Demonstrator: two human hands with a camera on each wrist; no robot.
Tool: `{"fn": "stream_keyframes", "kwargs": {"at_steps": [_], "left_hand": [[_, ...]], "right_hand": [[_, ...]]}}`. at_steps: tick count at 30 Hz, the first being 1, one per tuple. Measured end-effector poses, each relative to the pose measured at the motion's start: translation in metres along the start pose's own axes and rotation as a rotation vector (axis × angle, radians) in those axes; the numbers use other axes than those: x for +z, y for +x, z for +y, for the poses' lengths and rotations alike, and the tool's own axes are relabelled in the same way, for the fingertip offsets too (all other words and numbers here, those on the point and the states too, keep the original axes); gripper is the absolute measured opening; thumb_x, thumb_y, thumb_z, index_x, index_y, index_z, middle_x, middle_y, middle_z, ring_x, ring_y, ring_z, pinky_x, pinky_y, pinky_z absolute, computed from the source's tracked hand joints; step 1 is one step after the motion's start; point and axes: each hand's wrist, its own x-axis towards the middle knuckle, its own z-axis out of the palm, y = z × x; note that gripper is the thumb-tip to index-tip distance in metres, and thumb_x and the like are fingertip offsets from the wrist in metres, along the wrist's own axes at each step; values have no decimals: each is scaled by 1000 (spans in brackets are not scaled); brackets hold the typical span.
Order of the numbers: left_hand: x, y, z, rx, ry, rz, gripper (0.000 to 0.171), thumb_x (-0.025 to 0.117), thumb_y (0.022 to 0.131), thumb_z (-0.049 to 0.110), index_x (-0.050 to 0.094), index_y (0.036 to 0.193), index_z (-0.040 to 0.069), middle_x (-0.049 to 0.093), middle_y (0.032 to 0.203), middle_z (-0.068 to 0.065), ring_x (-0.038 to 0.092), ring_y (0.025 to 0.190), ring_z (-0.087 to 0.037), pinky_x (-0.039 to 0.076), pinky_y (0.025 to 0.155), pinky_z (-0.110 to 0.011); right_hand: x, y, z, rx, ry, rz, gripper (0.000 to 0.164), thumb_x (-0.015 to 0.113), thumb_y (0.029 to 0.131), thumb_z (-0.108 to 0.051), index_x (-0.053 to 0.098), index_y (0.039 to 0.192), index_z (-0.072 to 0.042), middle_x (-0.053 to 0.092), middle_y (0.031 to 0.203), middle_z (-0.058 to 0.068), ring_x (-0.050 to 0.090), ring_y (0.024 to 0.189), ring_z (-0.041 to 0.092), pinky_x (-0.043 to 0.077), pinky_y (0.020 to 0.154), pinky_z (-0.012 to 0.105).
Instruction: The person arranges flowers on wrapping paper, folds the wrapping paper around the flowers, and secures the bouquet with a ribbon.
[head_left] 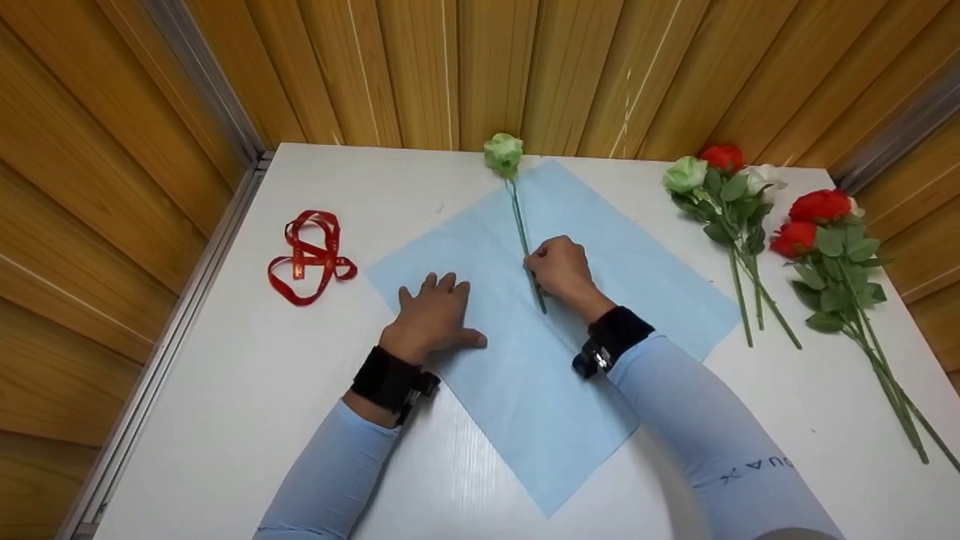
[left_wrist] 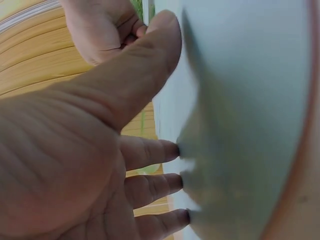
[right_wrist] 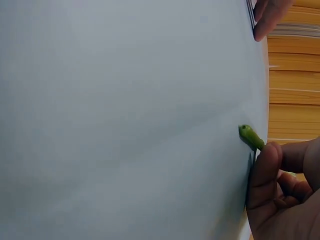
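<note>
A light blue square sheet (head_left: 495,397) lies cornerwise on the white table. Along its upper part runs a single pale green rose (head_left: 503,154), its bloom past the sheet's upper left edge. My right hand (head_left: 561,268) pinches the rose's stem near the lower end between thumb and fingers; the cut stem tip (right_wrist: 248,135) sticks out of the pinch in the right wrist view. On the sheet's left side my left hand (head_left: 435,319) rests with fingers spread, its fingertips (left_wrist: 172,150) touching the sheet in the left wrist view.
A tangled red ribbon (head_left: 319,259) lies on the white table (head_left: 210,390) at the left. To the right are two groups of artificial roses: green, red and white blooms (head_left: 724,180), and red ones (head_left: 821,206) with long stems. Wood-patterned walls (head_left: 487,75) stand behind and beside the table.
</note>
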Motion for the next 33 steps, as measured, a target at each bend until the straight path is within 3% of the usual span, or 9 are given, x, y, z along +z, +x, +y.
{"fn": "stream_keyframes", "kwargs": {"at_steps": [4, 8, 12, 16, 18, 28, 33], "left_hand": [[-5, 2, 1, -2, 14, 43, 81, 86, 84, 54, 61, 144, 7, 59, 146, -14, 50, 138, -40, 37, 109, -73], [-6, 8, 7, -17, 30, 64, 77, 87, 83, 55, 64, 138, 6, 61, 136, -16, 53, 130, -41, 41, 105, -68], [-3, 16, 15, 26, 19, 63, 87, 86, 84, 57, 56, 148, 7, 53, 150, -18, 43, 144, -44, 36, 111, -72], [0, 24, 21, 71, -14, 23, 100, 82, 86, 59, 38, 164, 14, 31, 172, -15, 19, 161, -45, 21, 119, -77], [2, 27, 22, 70, -16, -3, 103, 81, 87, 60, 32, 167, 17, 25, 175, -13, 13, 162, -45, 18, 120, -78], [9, 30, 24, 45, -30, -32, 101, 82, 86, 59, 34, 167, 21, 23, 176, -11, 10, 162, -46, 12, 118, -82], [11, 32, 23, 25, -40, -34, 101, 83, 86, 59, 34, 167, 23, 22, 176, -8, 8, 163, -44, 8, 116, -84]], "right_hand": [[4, 0, 0, 0, 13, 9, 17, 68, 100, -15, 75, 96, -1, 72, 79, 10, 64, 55, 12, 54, 50, 26], [4, 1, 1, -11, 18, 20, 15, 69, 99, -15, 72, 93, -1, 71, 76, 9, 64, 55, 11, 54, 50, 26], [4, 2, 3, -22, 0, 28, 16, 69, 98, -16, 73, 90, -3, 70, 72, 5, 63, 54, 10, 53, 49, 26], [3, 2, 4, -32, -12, 30, 16, 68, 98, -16, 74, 90, -3, 69, 69, 4, 63, 54, 11, 51, 49, 25], [4, 2, 3, -37, -18, 27, 17, 67, 98, -16, 74, 91, -3, 69, 69, 4, 63, 54, 11, 51, 49, 25], [6, -1, -1, -67, -92, 53, 17, 66, 95, -16, 74, 85, -5, 62, 56, 0, 55, 43, 10, 45, 45, 26], [7, -1, -1, -102, -145, 60, 18, 66, 95, -15, 76, 86, -3, 63, 59, 0, 55, 46, 10, 44, 46, 25]]}}
